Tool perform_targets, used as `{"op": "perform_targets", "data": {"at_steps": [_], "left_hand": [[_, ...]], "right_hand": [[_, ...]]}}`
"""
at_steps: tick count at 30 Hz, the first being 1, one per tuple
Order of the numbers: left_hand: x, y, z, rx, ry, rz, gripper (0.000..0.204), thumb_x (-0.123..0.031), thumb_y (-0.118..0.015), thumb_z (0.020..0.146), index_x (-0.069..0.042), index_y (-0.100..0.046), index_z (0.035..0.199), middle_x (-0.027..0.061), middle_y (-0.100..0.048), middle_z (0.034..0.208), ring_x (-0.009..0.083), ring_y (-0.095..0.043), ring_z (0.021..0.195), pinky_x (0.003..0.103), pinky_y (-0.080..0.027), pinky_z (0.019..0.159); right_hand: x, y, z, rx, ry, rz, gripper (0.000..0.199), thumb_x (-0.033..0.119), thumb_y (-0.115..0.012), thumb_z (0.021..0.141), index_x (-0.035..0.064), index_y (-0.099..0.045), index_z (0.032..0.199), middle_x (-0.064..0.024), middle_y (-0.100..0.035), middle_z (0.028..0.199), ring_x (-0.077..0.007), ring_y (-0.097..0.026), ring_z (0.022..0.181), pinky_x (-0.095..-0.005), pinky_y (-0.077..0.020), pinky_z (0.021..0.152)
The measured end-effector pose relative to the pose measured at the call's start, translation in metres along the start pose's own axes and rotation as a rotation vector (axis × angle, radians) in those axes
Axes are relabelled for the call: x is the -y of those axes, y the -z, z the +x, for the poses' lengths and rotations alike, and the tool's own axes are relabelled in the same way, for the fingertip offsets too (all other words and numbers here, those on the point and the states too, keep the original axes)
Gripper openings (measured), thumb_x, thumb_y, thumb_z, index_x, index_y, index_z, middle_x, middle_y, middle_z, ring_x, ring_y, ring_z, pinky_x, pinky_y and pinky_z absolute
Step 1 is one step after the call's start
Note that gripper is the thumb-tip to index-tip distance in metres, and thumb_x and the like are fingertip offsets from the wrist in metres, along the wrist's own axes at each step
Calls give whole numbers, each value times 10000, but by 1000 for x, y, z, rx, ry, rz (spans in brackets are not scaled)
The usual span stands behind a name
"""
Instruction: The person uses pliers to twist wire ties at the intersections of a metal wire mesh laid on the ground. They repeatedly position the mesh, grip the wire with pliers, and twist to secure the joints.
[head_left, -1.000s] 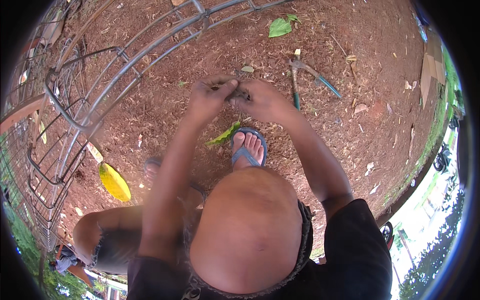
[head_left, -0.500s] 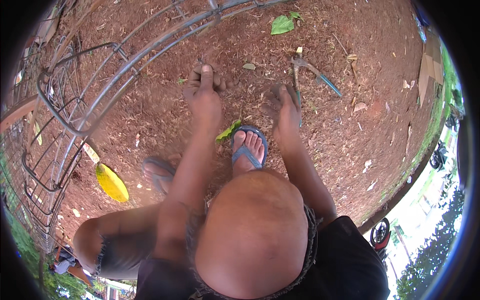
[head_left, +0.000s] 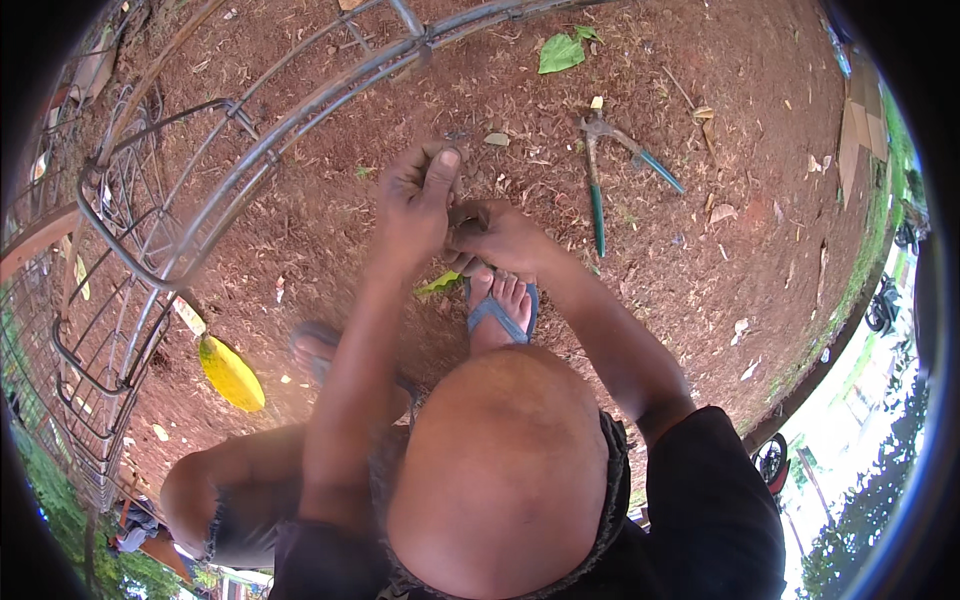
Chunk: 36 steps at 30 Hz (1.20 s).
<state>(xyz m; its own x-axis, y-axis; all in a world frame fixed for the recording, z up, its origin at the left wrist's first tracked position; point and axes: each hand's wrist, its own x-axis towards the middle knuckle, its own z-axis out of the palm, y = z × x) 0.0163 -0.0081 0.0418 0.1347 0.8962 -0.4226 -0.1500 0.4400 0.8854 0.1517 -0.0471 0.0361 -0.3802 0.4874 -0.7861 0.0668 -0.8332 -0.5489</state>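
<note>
Outdoors, left hand point(head_left: 415, 205) and right hand point(head_left: 500, 235) pinch together over red dirt, perhaps twisting something small and unclear; pliers point(head_left: 610, 165) lie near.

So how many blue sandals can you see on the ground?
2: one blue sandal on the foot just below the hands, another sandal left of it, half hidden behind the left forearm.

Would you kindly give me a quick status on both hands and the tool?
Left hand and right hand together, pinching something small, unclear what. Pliers lying untouched on the dirt, right of the hands. Metal frame to the left, not touched.
</note>
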Motion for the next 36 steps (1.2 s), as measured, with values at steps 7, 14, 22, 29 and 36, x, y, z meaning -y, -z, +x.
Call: {"op": "perform_targets", "data": {"at_steps": [7,14,22,29,36], "left_hand": [[17,4,-1,-446,146,-258,169,-151,-480,977,-11,-575,966,92,-640,824,168,-640,740,311,-558,670],[4,-10,-2,-379,144,-452,162,-154,-488,972,-13,-567,956,116,-656,834,192,-654,713,319,-572,674],[-26,24,39,-174,12,784,231,-165,-591,896,9,-667,1026,120,-701,926,208,-671,871,311,-505,782],[-37,48,86,-236,-371,1049,260,-142,-567,886,-53,-650,1115,172,-680,979,260,-652,934,355,-477,833],[-27,74,135,28,-51,783,437,-136,-507,912,-21,-482,1333,104,-627,1043,197,-612,945,319,-455,832]], "right_hand": [[-21,-25,-19,-498,469,-350,164,109,-601,893,-36,-662,940,-108,-662,781,-140,-618,728,-284,-491,664],[-40,-28,-3,-537,526,5,162,77,-568,911,-24,-655,1003,-99,-661,805,-144,-608,676,-286,-486,616],[-16,-24,18,-484,145,518,205,81,-548,920,-29,-615,1080,-97,-626,713,-124,-574,518,-257,-439,419],[30,2,91,-416,236,419,265,90,-568,905,12,-615,1154,-88,-640,726,-136,-589,519,-269,-455,405],[50,-7,128,-385,343,427,229,70,-584,884,14,-654,1095,-82,-630,694,-137,-571,501,-273,-438,392]]}}
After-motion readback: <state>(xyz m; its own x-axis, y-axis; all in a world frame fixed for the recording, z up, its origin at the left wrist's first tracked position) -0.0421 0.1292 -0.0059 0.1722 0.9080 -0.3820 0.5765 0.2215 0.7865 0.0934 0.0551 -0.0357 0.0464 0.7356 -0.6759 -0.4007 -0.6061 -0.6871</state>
